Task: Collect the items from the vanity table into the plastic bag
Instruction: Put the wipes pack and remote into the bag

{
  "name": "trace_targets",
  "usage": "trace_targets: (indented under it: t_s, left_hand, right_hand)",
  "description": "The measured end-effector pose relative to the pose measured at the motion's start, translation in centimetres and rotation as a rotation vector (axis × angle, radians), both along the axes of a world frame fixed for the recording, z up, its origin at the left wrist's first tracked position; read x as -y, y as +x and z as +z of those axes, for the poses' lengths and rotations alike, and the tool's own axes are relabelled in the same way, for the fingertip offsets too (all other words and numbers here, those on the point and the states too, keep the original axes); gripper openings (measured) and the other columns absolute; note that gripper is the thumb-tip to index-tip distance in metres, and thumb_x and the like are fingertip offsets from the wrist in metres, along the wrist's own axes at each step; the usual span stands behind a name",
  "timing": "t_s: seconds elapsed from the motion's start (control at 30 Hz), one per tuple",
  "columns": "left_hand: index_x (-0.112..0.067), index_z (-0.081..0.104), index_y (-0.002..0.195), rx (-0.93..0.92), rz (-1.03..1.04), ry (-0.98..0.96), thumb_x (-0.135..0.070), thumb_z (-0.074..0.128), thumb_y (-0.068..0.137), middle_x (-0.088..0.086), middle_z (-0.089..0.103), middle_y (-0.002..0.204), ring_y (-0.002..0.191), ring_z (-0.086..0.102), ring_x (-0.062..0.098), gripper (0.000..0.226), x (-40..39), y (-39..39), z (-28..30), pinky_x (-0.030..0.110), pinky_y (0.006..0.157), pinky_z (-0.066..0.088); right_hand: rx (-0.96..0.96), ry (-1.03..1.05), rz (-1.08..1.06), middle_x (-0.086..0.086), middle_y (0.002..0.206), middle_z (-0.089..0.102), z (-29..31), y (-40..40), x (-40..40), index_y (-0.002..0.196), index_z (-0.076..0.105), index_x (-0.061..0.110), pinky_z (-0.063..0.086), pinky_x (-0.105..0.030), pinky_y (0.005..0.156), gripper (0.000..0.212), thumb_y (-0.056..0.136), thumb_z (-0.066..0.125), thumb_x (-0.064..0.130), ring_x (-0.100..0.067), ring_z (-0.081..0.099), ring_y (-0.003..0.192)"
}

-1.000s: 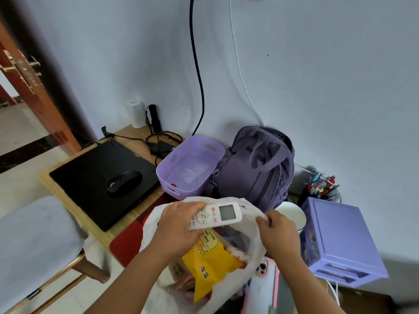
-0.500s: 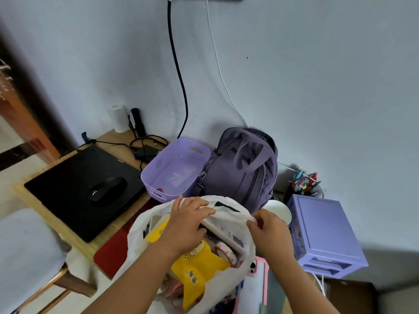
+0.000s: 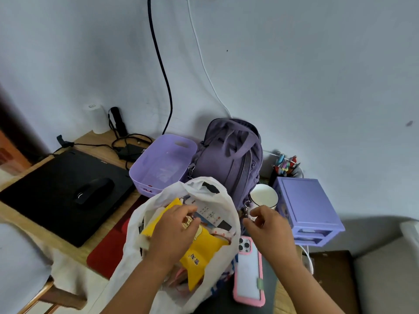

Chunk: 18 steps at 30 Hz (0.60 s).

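A white plastic bag (image 3: 133,225) stands open at the table's front edge. Inside it lie a yellow snack packet (image 3: 204,250) and a white remote control (image 3: 210,214), along with other small packets. My left hand (image 3: 174,232) is inside the bag's mouth, over the yellow packet, with its loosely bent fingertips at the remote's left end. Just right of the bag's rim hovers my right hand (image 3: 269,225), fingers loosely curled and holding nothing. A phone in a pink case (image 3: 248,275) lies on the table right of the bag.
Behind the bag stand a purple backpack (image 3: 226,159) and a lilac basket (image 3: 163,164). A white bowl (image 3: 264,196), a purple drawer unit (image 3: 306,205) and a pen holder (image 3: 285,166) are at the right. A black laptop (image 3: 52,177) with a mouse (image 3: 94,192) lies left.
My left hand has lowered the remote into the bag and loosened its grip. My right hand has let go of the bag's rim and moved slightly right.
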<state>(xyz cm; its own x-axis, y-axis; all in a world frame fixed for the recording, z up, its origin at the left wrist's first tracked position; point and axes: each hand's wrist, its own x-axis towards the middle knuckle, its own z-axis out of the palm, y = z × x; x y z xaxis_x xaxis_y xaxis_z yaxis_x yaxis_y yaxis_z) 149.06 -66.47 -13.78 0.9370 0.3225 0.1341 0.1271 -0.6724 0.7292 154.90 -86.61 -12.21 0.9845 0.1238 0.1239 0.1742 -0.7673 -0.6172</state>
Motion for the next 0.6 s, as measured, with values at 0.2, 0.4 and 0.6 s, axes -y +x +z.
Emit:
trace_targets:
  t_s: [0.2,0.4,0.6]
  left_hand:
    - [-0.032,0.065,0.106,-0.017,-0.182,-0.092,-0.030,0.059,0.087,-0.021,0.064,0.092,0.083,0.058,-0.006,0.020,3.3,-2.0,0.6,0.009,0.070,0.046]
    - [-0.029,0.065,0.108,-0.108,-0.370,-0.059,-0.032,0.059,0.087,-0.016,0.066,0.102,0.087,0.059,-0.001,0.022,7.2,-4.2,-0.6,0.011,0.074,0.045]
    - [-0.032,0.065,0.104,-0.168,-0.488,0.018,-0.035,0.059,0.086,-0.015,0.065,0.099,0.086,0.059,0.000,0.019,11.3,-6.8,-1.6,0.017,0.078,0.050]
  right_hand:
    - [-0.077,-0.016,-0.065,0.004,0.066,0.061,-0.4,-4.5,1.7,0.078,0.062,0.019,0.051,-0.033,0.059,0.013,0.084,0.061,0.032,-0.013,0.056,0.061]
    - [-0.129,-0.022,-0.122,0.001,0.064,0.060,-1.4,-9.0,5.2,0.072,0.061,0.015,0.041,-0.029,0.053,0.020,0.085,0.059,0.030,-0.015,0.055,0.059]
    - [-0.168,-0.010,-0.207,0.004,0.069,0.065,-1.9,-13.3,9.9,0.077,0.063,0.020,0.048,-0.033,0.059,0.015,0.084,0.056,0.032,-0.012,0.057,0.062]
